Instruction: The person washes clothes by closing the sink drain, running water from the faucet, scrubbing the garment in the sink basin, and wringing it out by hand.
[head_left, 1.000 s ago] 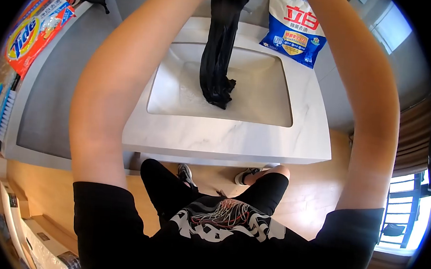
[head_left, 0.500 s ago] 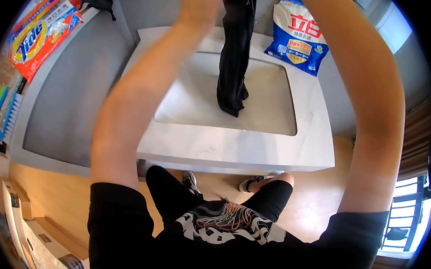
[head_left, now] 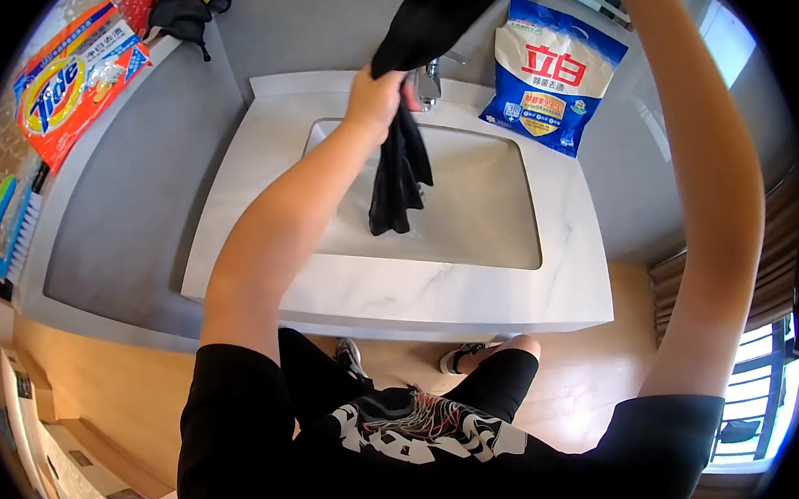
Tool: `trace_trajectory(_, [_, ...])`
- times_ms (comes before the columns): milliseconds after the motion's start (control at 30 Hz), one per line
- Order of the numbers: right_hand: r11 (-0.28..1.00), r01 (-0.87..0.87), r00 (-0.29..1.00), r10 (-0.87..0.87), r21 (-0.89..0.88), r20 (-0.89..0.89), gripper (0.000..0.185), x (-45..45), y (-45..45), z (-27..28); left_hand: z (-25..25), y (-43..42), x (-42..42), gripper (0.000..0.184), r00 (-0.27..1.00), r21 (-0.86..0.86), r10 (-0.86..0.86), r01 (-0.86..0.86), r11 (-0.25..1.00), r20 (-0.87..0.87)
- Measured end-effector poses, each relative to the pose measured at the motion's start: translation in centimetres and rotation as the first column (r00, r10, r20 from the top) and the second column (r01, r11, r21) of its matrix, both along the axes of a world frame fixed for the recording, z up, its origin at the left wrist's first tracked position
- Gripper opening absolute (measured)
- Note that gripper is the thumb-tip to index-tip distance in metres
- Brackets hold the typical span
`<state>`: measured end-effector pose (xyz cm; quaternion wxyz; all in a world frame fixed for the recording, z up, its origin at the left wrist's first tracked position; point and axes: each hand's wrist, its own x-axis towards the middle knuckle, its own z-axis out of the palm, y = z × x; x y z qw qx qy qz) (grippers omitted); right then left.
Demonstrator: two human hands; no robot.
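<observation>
A long piece of black cloth [head_left: 434,25] stretches from the top edge of the view down over the sink [head_left: 483,209]. My left hand [head_left: 377,104] is wrapped around it partway along, above the back left of the basin. Below that grip, the loose end hangs in folds into the sink. The cloth's upper part slants up to the right and leaves the frame. My right arm is raised on the right side, but its hand lies beyond the top edge. Behind the cloth stands a metal faucet [head_left: 431,84], partly covered.
On the counter [head_left: 397,290], a blue and white detergent bag [head_left: 553,77] stands at the back right. To the left, an orange Tide bag [head_left: 78,84], a blue and green scrub brush [head_left: 12,229] and a black object [head_left: 181,17] lie on a ledge beyond a grey partition.
My left hand has come down and left, now gripping the cloth midway. The cloth has gone from hanging upright to slanting, and its lower end has shifted left. My right hand has stayed out of view.
</observation>
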<state>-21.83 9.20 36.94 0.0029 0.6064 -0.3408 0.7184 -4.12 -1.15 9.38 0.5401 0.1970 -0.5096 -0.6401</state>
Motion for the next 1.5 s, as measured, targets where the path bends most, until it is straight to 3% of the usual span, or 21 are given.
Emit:
trace_trajectory(100, [0.962,0.17,0.98,-0.187,0.214,0.065,0.017,-5.5,1.3,-6.5,1.4,-1.4,1.5,0.017,0.994,0.063,0.081,-0.076,0.995,-0.072])
trace_trajectory(133, [0.952,0.077,0.99,-0.037,0.298,-0.14,0.028,-16.4,-1.9,-11.1,2.5,-1.1,1.8,0.017,0.992,0.058,0.098,-0.094,0.994,-0.074])
trace_trajectory(233, [0.734,0.206,0.977,-0.19,0.647,-0.095,0.047,-9.8,3.9,-20.1,5.2,-0.4,2.1,0.018,0.99,0.007,0.139,-0.139,0.99,-0.033])
trace_trajectory(300, [0.639,0.251,0.967,-0.206,0.727,-0.153,0.05,-10.6,3.2,-26.5,6.0,-0.7,1.8,0.017,0.998,-0.112,0.064,-0.065,0.992,-0.011])
trace_trajectory(333, [0.474,0.33,0.942,-0.217,0.817,-0.254,0.053,-9.5,3.5,-27.5,6.0,-1.1,1.4,0.015,0.996,-0.145,0.08,-0.074,0.987,0.029])
trace_trajectory(367, [0.31,0.325,0.945,-0.124,0.893,-0.301,0.056,-8.9,3.3,-28.2,6.1,-1.6,1.0,0.015,0.993,-0.177,0.098,-0.084,0.981,0.069])
trace_trajectory(433, [0.239,0.461,0.876,0.029,0.855,-0.481,0.061,-5.9,4.0,-26.8,6.0,-1.9,0.4,0.015,0.977,-0.242,0.176,-0.142,0.96,0.125])
trace_trajectory(500, [0.496,0.369,0.9,0.021,0.786,-0.435,0.079,-5.0,2.2,-26.4,5.9,-1.6,-0.8,0.017,0.947,-0.313,0.288,-0.233,0.921,0.145])
trace_trajectory(567, [0.599,0.119,0.96,0.135,0.792,-0.247,0.089,-2.0,1.6,-23.0,5.3,-1.5,-1.7,0.021,0.956,-0.357,0.277,-0.227,0.906,0.096])
trace_trajectory(667, [0.725,0.011,0.946,0.216,0.688,-0.243,0.095,2.3,-0.1,-20.9,4.6,-1.4,-2.5,0.022,0.946,-0.429,0.312,-0.246,0.869,0.09])
trace_trajectory(767, [0.67,-0.036,0.956,0.24,0.742,-0.171,0.094,4.3,-2.1,-20.3,4.5,-3.6,-2.3,0.025,0.953,-0.562,0.282,-0.175,0.809,0.11])
trace_trajectory(800, [0.72,-0.141,0.966,0.252,0.679,-0.066,0.076,4.8,-2.6,-20.6,5.5,-2.2,-1.6,0.024,0.953,-0.525,0.282,-0.183,0.831,0.113])
trace_trajectory(900, [0.681,-0.204,0.948,0.316,0.704,-0.03,0.056,4.8,-3.8,-20.7,8.1,1.3,0.7,0.025,0.896,-0.388,0.248,-0.095,0.917,0.368])
trace_trajectory(933, [0.705,-0.187,0.97,0.243,0.685,0.014,0.041,5.3,-3.7,-21.1,8.2,1.9,1.2,0.029,0.885,-0.389,0.231,-0.062,0.919,0.405])
trace_trajectory(1033, [0.743,-0.046,0.991,0.12,0.667,-0.065,0.043,5.9,-2.4,-21.2,7.8,2.5,2.9,0.033,0.902,-0.467,0.123,0.094,0.88,0.414])
trace_trajectory(1200, [0.773,-0.146,0.981,0.195,0.617,-0.013,0.037,7.0,-0.6,-19.8,2.3,1.6,5.5,0.066,0.925,-0.344,-0.378,0.367,0.864,0.037])
trace_trajectory(1233, [0.768,-0.267,0.963,0.228,0.582,0.141,0.034,7.3,-0.5,-19.4,1.5,3.3,5.1,0.066,0.943,-0.341,-0.331,0.319,0.884,0.026])
trace_trajectory(1300, [0.747,-0.489,0.852,0.296,0.452,0.433,0.029,7.9,-0.6,-18.6,-0.3,4.2,3.6,0.068,0.955,-0.383,-0.19,0.267,0.884,0.228])
trace_trajectory(1333, [0.685,-0.608,0.771,0.389,0.402,0.504,0.024,7.9,-0.7,-18.2,-0.5,5.0,2.6,0.067,0.967,-0.349,-0.202,0.244,0.905,0.152])
trace_trajectory(1367, [0.676,-0.612,0.768,0.386,0.41,0.511,0.023,8.1,-0.8,-18.0,-0.6,5.6,1.6,0.066,0.975,-0.31,-0.21,0.223,0.924,0.074])
trace_trajectory(1500, [0.661,-0.63,0.755,0.4,0.407,0.519,0.024,7.9,-0.7,-17.8,-2.0,5.1,0.1,0.044,0.967,-0.299,-0.207,0.243,0.923,0.146])
